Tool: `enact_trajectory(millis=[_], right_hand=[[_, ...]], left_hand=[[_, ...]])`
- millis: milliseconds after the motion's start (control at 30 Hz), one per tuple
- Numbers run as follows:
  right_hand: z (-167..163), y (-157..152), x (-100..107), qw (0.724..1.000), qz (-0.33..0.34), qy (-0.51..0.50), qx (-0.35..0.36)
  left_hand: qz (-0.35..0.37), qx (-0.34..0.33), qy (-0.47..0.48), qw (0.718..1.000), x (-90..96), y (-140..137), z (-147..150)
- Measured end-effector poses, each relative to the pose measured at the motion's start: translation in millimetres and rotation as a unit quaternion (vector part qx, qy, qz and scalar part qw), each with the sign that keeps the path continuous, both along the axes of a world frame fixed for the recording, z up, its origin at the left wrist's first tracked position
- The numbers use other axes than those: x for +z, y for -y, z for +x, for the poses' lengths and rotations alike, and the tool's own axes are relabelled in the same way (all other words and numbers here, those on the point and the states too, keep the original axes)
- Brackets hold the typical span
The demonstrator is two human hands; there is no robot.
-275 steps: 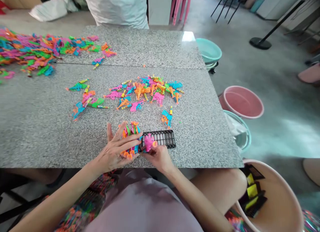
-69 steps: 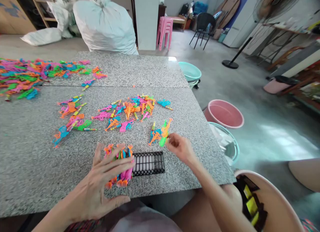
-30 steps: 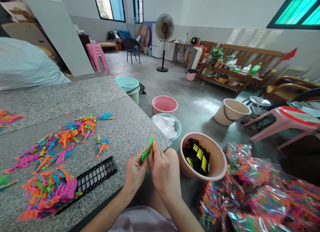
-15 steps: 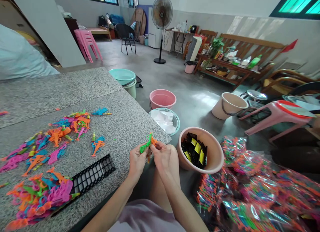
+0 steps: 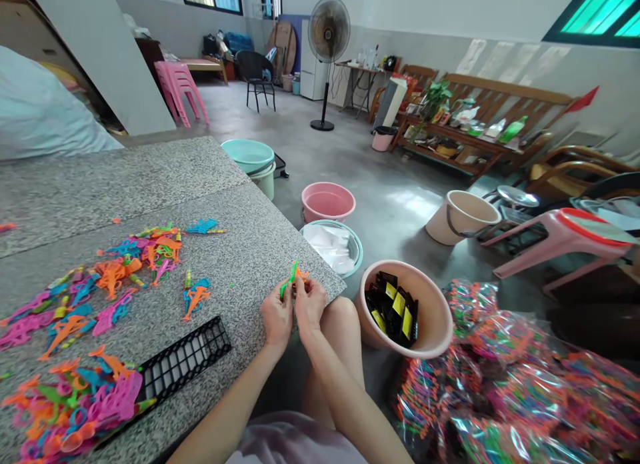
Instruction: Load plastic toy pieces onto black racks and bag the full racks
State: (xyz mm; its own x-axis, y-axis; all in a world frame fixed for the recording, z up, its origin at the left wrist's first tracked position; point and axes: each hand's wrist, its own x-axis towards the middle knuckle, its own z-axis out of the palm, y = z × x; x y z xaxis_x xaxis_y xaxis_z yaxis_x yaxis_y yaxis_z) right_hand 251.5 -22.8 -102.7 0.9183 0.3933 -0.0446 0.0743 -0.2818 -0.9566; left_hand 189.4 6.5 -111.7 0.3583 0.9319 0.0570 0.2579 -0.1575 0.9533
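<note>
Near the table's right corner, my left hand is closed on a small green plastic piece, now turned nearly edge-on. Pressed up beside it, my right hand pinches a small orange plastic piece, mostly covered by the fingers. The two pieces meet between my fingertips, but I cannot tell whether they are joined. Left of my hands, a black plastic grid basket lies on the speckled stone table. Bright plastic toy pieces are heaped over its near end. A second pile spreads farther back.
A pink bucket with black and yellow packs stands right of my knee. Clear bags of colourful pieces cover the floor at right. Past the table edge are a basin of white plastic bags and a pink basin.
The green piece has turned from showing its broad side to nearly edge-on. My hands have shifted slightly left and closer together. The whole view has tilted a little.
</note>
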Motion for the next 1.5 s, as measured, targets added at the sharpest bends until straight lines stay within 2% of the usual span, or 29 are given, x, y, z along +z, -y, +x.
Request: enact_trajectory(millis=[267, 400, 500, 600, 767, 833, 900, 1000, 1067, 1167, 1233, 1333, 1400, 1500], right_hand=[[2.6, -44.7, -25.1, 0.998, -0.015, 0.025, -0.051], [4.7, -49.0, -27.6, 0.998, -0.015, 0.039, -0.040], [13.1, -34.8, -23.4, 0.998, -0.011, 0.063, -0.014], [24.3, -7.7, -16.4, 0.997, 0.020, 0.073, 0.026], [24.5, 31.5, -1.6, 0.986, 0.126, -0.060, 0.096], [19.6, 39.2, 4.3, 0.989, 0.105, -0.020, 0.102], [16.4, 43.2, 8.4, 0.990, 0.046, 0.084, 0.104], [15.2, 44.8, 9.5, 0.964, -0.054, 0.210, 0.156], [13.2, 45.1, 8.5, 0.949, -0.084, 0.231, 0.198], [3.4, 48.3, 9.1, 0.962, -0.032, 0.179, 0.202], [-7.3, 53.0, 12.7, 0.970, 0.045, 0.074, 0.226], [-22.8, 63.8, 23.3, 0.955, 0.129, -0.084, 0.253], [-28.1, 73.1, 32.1, 0.957, 0.135, -0.108, 0.232], [-26.8, 88.4, 41.9, 0.964, 0.110, -0.088, 0.226]], left_hand=[[-0.028, 0.102, -0.025, 0.994, -34.4, -39.6, 14.7], [-0.043, 0.111, 0.001, 0.993, -42.6, -46.6, 12.0], [-0.060, 0.093, 0.037, 0.993, -41.1, -48.3, 2.5], [-0.083, 0.079, 0.069, 0.991, -36.7, -50.2, -13.5], [-0.118, 0.073, 0.088, 0.986, -28.8, -48.7, -35.2], [-0.138, 0.059, 0.098, 0.984, -24.5, -45.8, -36.8], [-0.158, 0.038, 0.112, 0.980, -18.8, -42.0, -36.2], [-0.180, 0.016, 0.139, 0.974, -8.3, -36.2, -37.0], [-0.190, 0.011, 0.157, 0.969, -1.0, -31.7, -40.2], [-0.198, 0.010, 0.179, 0.964, 8.2, -20.3, -44.9], [-0.199, 0.007, 0.190, 0.961, 13.1, -8.2, -45.3], [-0.195, 0.008, 0.199, 0.960, 20.0, 13.3, -43.0], [-0.193, 0.010, 0.196, 0.961, 25.1, 26.3, -42.3], [-0.194, 0.004, 0.178, 0.965, 32.6, 40.8, -44.4]])
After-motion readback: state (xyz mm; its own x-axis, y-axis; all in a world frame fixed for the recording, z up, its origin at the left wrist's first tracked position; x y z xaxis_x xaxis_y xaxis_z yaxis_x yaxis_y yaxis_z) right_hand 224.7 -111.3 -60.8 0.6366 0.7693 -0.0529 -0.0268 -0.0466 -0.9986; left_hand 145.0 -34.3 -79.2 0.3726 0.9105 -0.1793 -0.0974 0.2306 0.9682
